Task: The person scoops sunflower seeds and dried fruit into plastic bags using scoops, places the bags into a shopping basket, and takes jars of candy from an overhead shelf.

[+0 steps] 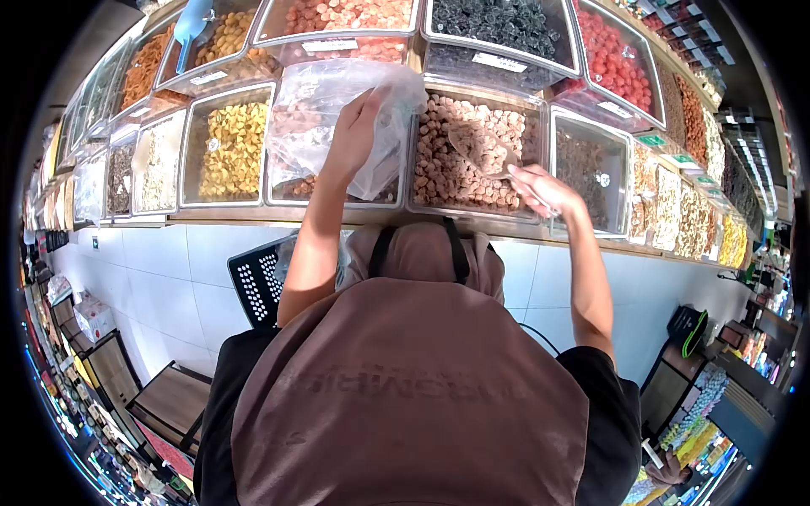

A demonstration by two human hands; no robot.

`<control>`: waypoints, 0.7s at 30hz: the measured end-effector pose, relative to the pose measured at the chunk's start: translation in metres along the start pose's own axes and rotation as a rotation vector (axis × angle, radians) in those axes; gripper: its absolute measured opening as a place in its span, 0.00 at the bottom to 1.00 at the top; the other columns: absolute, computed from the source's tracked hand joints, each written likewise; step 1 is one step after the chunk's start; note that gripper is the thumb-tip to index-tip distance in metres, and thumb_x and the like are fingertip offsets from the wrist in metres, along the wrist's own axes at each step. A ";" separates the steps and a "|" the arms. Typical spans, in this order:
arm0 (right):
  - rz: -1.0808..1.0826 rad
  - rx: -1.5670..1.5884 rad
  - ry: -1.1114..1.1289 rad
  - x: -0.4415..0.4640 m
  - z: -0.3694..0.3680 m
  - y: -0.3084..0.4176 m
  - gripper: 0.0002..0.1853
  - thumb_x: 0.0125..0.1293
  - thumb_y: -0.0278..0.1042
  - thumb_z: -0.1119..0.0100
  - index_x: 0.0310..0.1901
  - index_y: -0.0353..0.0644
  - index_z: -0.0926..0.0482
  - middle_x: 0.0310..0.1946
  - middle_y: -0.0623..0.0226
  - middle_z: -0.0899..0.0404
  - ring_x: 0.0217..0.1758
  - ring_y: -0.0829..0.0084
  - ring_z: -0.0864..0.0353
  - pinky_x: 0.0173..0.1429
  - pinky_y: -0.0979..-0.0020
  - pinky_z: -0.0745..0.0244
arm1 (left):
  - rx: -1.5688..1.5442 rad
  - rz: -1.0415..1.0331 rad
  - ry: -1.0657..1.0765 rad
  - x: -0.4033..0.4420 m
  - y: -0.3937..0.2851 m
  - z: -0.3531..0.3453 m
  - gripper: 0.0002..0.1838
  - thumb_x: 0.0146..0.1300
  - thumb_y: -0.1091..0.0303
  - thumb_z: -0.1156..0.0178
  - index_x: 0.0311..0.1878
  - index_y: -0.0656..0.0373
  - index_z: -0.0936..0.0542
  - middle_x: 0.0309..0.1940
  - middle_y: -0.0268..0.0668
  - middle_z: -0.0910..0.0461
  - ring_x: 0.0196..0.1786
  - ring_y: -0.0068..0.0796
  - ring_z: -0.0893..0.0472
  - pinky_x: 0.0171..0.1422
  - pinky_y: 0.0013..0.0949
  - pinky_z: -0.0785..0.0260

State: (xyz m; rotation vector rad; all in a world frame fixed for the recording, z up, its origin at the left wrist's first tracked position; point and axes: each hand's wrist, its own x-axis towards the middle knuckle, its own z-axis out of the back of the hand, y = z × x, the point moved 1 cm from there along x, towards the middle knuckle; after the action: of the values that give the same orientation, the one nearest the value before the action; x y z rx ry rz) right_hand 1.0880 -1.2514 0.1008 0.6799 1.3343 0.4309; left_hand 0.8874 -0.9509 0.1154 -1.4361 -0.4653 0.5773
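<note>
My left hand (358,126) holds a clear plastic bag (308,105), its fingers closed at the bag's upper part. The bag hangs over the bin left of the tan candy and partly covers it. My right hand (544,192) grips the handle of a clear scoop (483,150). Pinkish-tan pieces lie in the scoop, which is over the open bin of tan pieces (439,181). The scoop's edge is hard to tell from the pieces beneath.
A bin of yellow-wrapped pieces (228,152) stands at the left, and a lidded bin (591,169) at the right. Behind are bins of dark (498,29) and red candy (620,72). A black basket (256,282) is below the counter edge (337,218).
</note>
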 end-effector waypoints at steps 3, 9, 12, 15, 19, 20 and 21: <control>-0.014 -0.025 0.046 -0.025 0.004 0.039 0.31 0.78 0.59 0.56 0.18 0.47 0.38 0.09 0.77 0.43 0.05 0.81 0.45 0.09 0.73 0.49 | 0.097 -0.049 -0.028 -0.002 -0.016 0.000 0.24 0.78 0.59 0.54 0.65 0.68 0.25 0.61 0.47 0.20 0.63 0.34 0.23 0.70 0.31 0.37; 0.180 -0.265 0.205 0.009 -0.060 0.130 0.28 0.79 0.51 0.56 0.21 0.43 0.32 0.06 0.74 0.37 0.04 0.81 0.39 0.09 0.76 0.42 | 0.482 -0.266 -0.136 -0.018 -0.037 -0.008 0.21 0.75 0.64 0.54 0.62 0.69 0.24 0.65 0.55 0.26 0.69 0.54 0.29 0.76 0.42 0.43; 0.328 -0.584 0.060 0.066 -0.138 0.178 0.14 0.72 0.37 0.49 0.38 0.34 0.20 0.16 0.57 0.23 0.16 0.64 0.21 0.24 0.65 0.23 | 0.651 -0.360 -0.221 -0.027 -0.055 -0.005 0.20 0.73 0.66 0.53 0.61 0.68 0.23 0.65 0.58 0.27 0.70 0.58 0.31 0.76 0.45 0.43; 1.244 -0.616 -0.499 0.107 -0.166 0.153 0.13 0.66 0.34 0.44 0.44 0.35 0.18 0.28 0.49 0.17 0.34 0.51 0.15 0.42 0.57 0.19 | 0.644 -0.374 -0.261 -0.034 -0.047 -0.001 0.21 0.73 0.66 0.53 0.62 0.67 0.24 0.65 0.61 0.28 0.69 0.59 0.30 0.75 0.47 0.42; 0.727 -0.969 -0.061 0.086 -0.132 0.167 0.17 0.69 0.42 0.48 0.45 0.36 0.17 0.35 0.47 0.15 0.46 0.46 0.16 0.53 0.53 0.23 | 0.622 -0.373 -0.239 -0.049 -0.028 -0.010 0.21 0.69 0.70 0.50 0.64 0.65 0.25 0.66 0.62 0.31 0.71 0.63 0.33 0.74 0.53 0.43; 0.455 -0.889 -0.030 0.065 -0.122 0.179 0.18 0.71 0.44 0.49 0.46 0.35 0.19 0.31 0.48 0.16 0.39 0.50 0.15 0.47 0.55 0.21 | 0.616 -0.344 -0.225 -0.051 -0.021 -0.015 0.22 0.69 0.69 0.50 0.65 0.64 0.26 0.67 0.61 0.31 0.71 0.63 0.34 0.74 0.54 0.43; 0.183 -0.797 -0.009 0.041 -0.113 0.183 0.20 0.73 0.45 0.50 0.47 0.34 0.21 0.27 0.50 0.17 0.33 0.53 0.14 0.41 0.57 0.20 | 0.608 -0.319 -0.203 -0.051 -0.015 -0.021 0.22 0.70 0.69 0.50 0.65 0.63 0.27 0.68 0.61 0.32 0.71 0.62 0.34 0.74 0.54 0.43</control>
State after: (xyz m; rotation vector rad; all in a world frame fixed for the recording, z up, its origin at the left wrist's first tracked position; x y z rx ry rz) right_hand 1.0033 -1.0678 0.1833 0.1307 0.9734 1.0317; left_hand 0.8617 -1.0002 0.1303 -0.7094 -0.6031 0.5453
